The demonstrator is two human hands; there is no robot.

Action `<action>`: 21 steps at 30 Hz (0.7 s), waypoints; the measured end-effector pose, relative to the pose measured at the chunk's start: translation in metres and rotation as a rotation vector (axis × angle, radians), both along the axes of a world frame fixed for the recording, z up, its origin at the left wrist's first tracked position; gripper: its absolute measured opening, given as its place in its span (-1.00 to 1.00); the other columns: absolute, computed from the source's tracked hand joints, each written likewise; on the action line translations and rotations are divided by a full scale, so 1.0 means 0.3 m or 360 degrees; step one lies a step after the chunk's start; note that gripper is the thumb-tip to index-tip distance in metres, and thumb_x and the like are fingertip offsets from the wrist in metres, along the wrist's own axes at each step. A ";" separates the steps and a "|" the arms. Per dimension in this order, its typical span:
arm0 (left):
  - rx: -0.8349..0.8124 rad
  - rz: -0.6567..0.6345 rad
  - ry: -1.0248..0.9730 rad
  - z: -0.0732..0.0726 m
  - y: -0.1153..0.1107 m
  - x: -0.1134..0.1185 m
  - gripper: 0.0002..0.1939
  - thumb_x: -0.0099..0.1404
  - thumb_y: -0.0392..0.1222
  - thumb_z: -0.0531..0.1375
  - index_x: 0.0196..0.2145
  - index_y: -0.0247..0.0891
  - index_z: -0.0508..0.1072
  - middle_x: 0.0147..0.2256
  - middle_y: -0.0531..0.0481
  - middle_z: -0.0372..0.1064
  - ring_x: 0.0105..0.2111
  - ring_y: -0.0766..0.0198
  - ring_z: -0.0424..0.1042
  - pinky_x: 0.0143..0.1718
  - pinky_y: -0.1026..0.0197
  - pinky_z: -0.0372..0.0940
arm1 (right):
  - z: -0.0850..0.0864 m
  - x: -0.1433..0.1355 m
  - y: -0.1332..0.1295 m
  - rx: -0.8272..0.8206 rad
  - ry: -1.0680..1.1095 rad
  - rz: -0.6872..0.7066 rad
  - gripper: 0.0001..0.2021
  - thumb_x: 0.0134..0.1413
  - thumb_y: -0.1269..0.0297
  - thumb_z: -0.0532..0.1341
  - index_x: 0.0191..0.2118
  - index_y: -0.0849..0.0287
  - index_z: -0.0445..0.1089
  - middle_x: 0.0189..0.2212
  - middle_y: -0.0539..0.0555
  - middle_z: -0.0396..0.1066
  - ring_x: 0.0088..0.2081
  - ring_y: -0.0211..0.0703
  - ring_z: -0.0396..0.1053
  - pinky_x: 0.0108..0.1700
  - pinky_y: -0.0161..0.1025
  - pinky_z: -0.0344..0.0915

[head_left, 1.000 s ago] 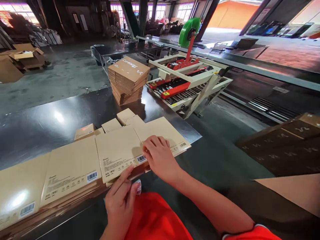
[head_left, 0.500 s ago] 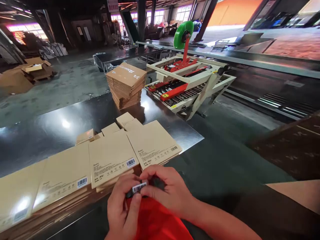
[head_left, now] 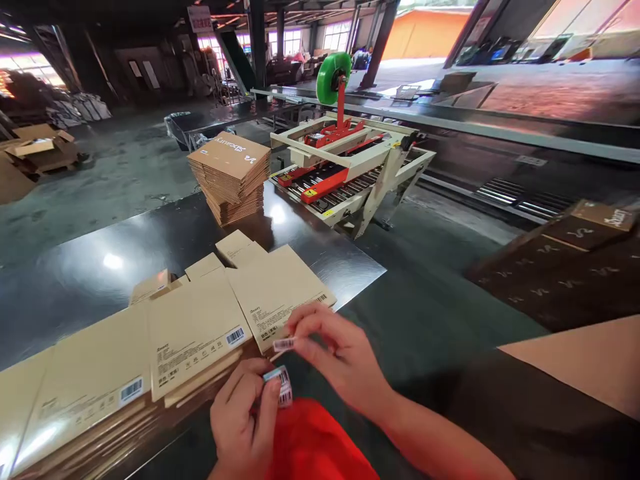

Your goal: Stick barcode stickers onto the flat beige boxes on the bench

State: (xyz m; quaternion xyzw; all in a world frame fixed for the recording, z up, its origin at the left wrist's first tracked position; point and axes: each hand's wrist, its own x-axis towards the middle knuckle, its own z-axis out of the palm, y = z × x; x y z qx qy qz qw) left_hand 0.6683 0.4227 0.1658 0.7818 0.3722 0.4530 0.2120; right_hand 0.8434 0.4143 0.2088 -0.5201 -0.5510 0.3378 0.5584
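My left hand grips a small roll of barcode stickers just off the table's near edge. My right hand pinches one barcode sticker between thumb and fingers, holding it over the near corner of the rightmost flat beige carton. That carton tops a pile in a row of flattened beige cartons; the ones to the left carry a barcode label at the lower right corner.
The cartons lie on a shiny dark metal table. A tall stack of brown flattened boxes stands at its far side. A carton-sealing machine with a green tape roll is beyond. Brown printed boxes sit at right.
My right hand left the carton, came to the roll in my left hand, and has pulled a sticker off it, now lifted toward the rightmost carton.
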 end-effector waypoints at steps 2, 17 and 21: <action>0.0170 -0.0125 0.0102 -0.014 0.014 0.015 -0.77 0.29 -0.32 0.11 -0.53 -0.23 0.34 -0.23 -0.11 0.52 -0.37 0.32 0.48 -0.37 0.33 0.36 | 0.011 0.091 0.030 -0.0085 -0.0193 -0.0221 -0.79 0.13 0.17 0.18 -0.46 0.15 0.37 -0.20 0.10 0.39 -0.18 -0.16 0.35 -0.14 -0.21 0.28; 0.0309 -0.0173 0.0511 -0.061 0.028 0.071 -0.73 0.34 -0.24 0.09 -0.54 -0.22 0.32 0.03 -0.14 0.43 -0.50 0.36 0.48 -0.51 0.32 0.29 | -0.043 0.244 0.095 -0.0665 -0.0452 -0.0161 -0.81 0.01 0.19 0.17 -0.50 0.18 0.35 -0.23 0.07 0.38 -0.28 -0.21 0.33 -0.25 -0.21 0.29; 0.0351 -0.0178 0.0539 -0.071 0.032 0.069 -0.73 0.33 -0.25 0.10 -0.55 -0.22 0.30 0.04 -0.16 0.43 -0.54 0.37 0.46 -0.56 0.31 0.23 | -0.045 0.245 0.103 -0.0693 -0.0475 -0.0193 -0.82 0.00 0.21 0.17 -0.51 0.18 0.31 -0.26 0.06 0.39 -0.30 -0.21 0.33 -0.26 -0.21 0.29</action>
